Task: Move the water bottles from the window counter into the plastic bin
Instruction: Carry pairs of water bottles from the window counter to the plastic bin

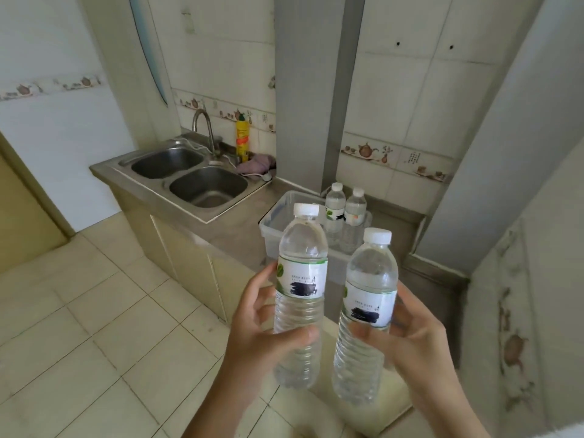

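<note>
You hold two upright water bottles above the floor: your left hand (252,336) grips the left bottle (300,298) around its ribbed middle, your right hand (417,339) grips the right bottle (366,314). Beyond them, the clear plastic bin (271,229) on the worktop (234,229) holds two more standing bottles (344,213), beside the double sink (189,175).

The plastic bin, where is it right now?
In the head view the plastic bin sits on the steel counter, right of the double sink, with two water bottles standing in it.
</note>
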Demonstrator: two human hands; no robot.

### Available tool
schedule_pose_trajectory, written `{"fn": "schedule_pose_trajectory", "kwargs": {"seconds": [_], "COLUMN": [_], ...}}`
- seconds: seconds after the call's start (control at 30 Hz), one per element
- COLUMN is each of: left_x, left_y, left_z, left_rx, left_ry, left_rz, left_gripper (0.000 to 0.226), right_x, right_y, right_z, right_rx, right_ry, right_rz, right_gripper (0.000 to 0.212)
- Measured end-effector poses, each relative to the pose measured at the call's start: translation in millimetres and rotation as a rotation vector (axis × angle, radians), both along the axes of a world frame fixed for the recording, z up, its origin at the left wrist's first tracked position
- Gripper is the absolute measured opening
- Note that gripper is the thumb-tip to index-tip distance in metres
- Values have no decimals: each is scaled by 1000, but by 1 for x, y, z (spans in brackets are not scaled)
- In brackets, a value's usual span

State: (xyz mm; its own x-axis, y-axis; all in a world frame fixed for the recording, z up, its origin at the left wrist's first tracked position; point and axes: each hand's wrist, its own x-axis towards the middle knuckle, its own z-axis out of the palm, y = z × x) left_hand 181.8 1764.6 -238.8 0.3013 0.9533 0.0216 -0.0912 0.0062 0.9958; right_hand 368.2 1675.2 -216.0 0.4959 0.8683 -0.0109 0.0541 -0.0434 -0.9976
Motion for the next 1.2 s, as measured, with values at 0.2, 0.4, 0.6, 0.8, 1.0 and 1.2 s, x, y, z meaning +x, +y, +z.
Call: {"fn": "schedule_pose_trajectory", "kwargs": {"seconds": [0.2, 0.4, 0.6, 0.8, 1.0, 1.2], "left_x": [59, 113, 160, 199, 231, 241], "left_y": [95, 175, 250, 321, 355, 355], "left_z": [-12, -14, -21, -48, -94, -127], "left_rx": [-53, -102, -14, -20, 24, 101], "left_ry": [-4, -11, 58, 172, 291, 344], "left_rz": [4, -39, -133, -277, -356, -330], "left_gripper": [98, 95, 93, 83, 81, 76], "right_x": [55, 98, 122, 137, 141, 138], "right_y": [96, 169, 229, 284, 323, 327], "right_z": [-15, -23, -37, -62, -88, -114], "right_rx": [-27, -19, 5, -24, -135, -332], "right_ry": [13, 24, 3, -42, -153, -286], "right_rz": [-74, -133, -246, -374, -520, -651], "right_gripper": [77, 85, 85, 85, 78, 77]}}
